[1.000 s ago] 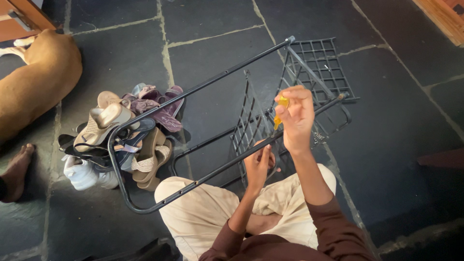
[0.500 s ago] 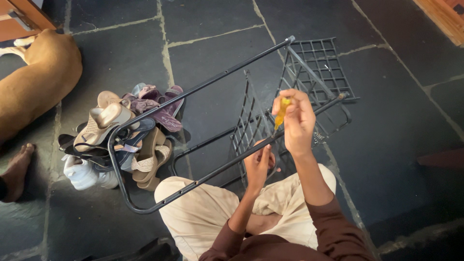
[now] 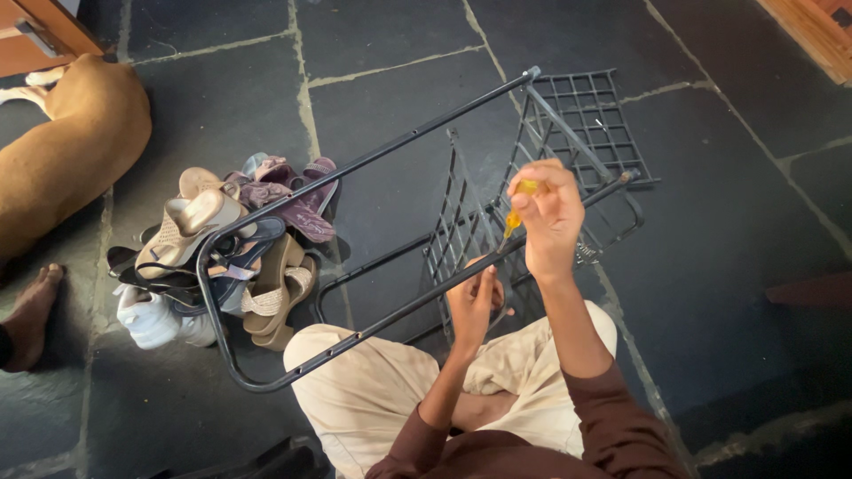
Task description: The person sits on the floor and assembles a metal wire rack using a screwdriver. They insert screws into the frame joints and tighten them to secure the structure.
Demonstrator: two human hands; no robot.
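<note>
Seated cross-legged on the dark slate floor (image 3: 737,222), the person works over a black metal rack frame (image 3: 390,151) that lies tilted across their lap. Their right hand (image 3: 548,217) is raised near the centre of the view, fingers closed tightly around a yellow-handled screwdriver (image 3: 522,200), whose handle pokes out at the top of the fist while its tip slants down toward 7 o'clock, meeting the frame's lower tube. Their left hand (image 3: 473,302) sits just below, toward 6 o'clock from the right hand, with fingers curled loosely at the same tube where the wire grid panels (image 3: 581,115) join it; whether it truly grips the tube or a small part there cannot be told. The grid panels spread out toward 1 o'clock from the hands, one lying flat on the floor, another standing on edge.

At 9 o'clock from the hands a pile of sandals and shoes (image 3: 222,248) rests partly inside the frame's rounded end. Farther out at 10 o'clock a tan dog (image 3: 62,151) lies on the stone, and another person's bare foot (image 3: 31,315) shows at the left edge.
</note>
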